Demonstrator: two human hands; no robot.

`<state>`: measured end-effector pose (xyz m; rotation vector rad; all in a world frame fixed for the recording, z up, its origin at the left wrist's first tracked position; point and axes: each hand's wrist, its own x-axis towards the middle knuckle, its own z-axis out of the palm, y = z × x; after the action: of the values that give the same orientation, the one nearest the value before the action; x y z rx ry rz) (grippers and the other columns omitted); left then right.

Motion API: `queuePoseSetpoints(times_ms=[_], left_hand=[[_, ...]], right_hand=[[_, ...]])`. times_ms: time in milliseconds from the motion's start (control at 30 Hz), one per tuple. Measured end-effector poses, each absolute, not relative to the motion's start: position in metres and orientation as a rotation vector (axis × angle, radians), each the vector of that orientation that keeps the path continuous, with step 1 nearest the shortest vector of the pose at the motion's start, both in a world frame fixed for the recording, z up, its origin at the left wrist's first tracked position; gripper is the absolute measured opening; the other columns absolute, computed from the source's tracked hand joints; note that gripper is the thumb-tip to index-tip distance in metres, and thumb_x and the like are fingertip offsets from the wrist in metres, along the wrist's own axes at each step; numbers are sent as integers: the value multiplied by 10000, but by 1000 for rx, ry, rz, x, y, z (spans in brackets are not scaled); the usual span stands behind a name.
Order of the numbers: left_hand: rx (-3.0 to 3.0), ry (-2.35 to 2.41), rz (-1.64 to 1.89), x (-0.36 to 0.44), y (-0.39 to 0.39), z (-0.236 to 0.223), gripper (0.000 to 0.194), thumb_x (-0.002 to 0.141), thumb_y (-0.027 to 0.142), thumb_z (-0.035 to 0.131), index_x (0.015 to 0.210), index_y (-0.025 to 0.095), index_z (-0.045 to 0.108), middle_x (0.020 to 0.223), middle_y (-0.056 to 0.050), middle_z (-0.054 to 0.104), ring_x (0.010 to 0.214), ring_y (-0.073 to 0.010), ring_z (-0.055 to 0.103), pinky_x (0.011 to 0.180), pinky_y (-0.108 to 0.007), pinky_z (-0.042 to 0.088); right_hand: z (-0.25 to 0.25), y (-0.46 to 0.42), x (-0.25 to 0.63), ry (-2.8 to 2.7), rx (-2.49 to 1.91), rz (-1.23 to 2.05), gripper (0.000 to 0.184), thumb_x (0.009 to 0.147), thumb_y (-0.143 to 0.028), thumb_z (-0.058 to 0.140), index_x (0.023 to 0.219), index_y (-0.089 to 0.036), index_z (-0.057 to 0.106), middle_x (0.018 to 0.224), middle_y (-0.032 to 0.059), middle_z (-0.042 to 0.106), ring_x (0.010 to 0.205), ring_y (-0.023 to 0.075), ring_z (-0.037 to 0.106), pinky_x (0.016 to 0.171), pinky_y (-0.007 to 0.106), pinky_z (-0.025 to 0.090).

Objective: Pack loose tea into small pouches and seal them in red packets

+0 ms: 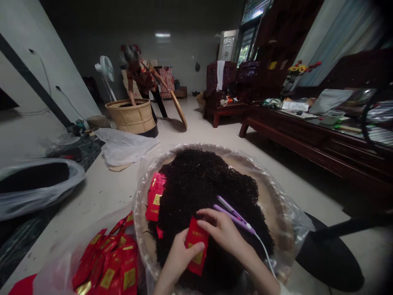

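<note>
A small red packet (196, 241) with gold print is held upright between my two hands. My left hand (181, 254) grips its left side, thumb across the front. My right hand (222, 229) pinches its upper right corner. Below them, a heap of dark loose tea leaves (196, 180) fills much of a round, shallow tray (279, 205) lined with clear plastic. On the heap, just beyond my right hand, lies a purple flat iron (235, 217) with a white cord, its jaws apart. More red packets (155, 196) rest at the tray's left side.
A plastic bag of several red packets (110, 258) stands at lower left. Farther back, a person (143, 78) leans over a large woven basket (132, 116), holding a round lid (178, 110). A dark wooden table (307, 135) and a black stand base (331, 258) are at right.
</note>
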<state>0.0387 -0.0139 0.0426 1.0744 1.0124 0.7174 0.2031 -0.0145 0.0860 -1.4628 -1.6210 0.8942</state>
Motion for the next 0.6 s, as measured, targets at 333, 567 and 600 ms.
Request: queuePoseSetpoints(times_ms=[333,567,600], left_hand=[[898,960,698,56,-24,36,462,471,261,856,865,134,652,740,-22,720,652,-181,654,648,-282,512],[742,1047,753,64,-24,21,599,404,426,910,849,92,690,806,-119,751,602,-219,698,592,-313,536],[724,1057,772,63,-23,21,616,402,437,912,861,91,691,846,-135,756,607,-221,705,592,-314,540]], right_hand=[[72,-10,193,-2111,-1483,402,361,896,-381,625,588,-194,633,589,-11,613,546,128,559,515,237,323],[54,-7,241,-1853,-1775,115,252,905,-393,582,1062,-216,671,989,86,714,897,244,625,763,343,457],[46,-9,253,-1820,-1871,14,347,867,-403,624,1155,-209,633,1060,121,697,934,278,616,766,375,462]])
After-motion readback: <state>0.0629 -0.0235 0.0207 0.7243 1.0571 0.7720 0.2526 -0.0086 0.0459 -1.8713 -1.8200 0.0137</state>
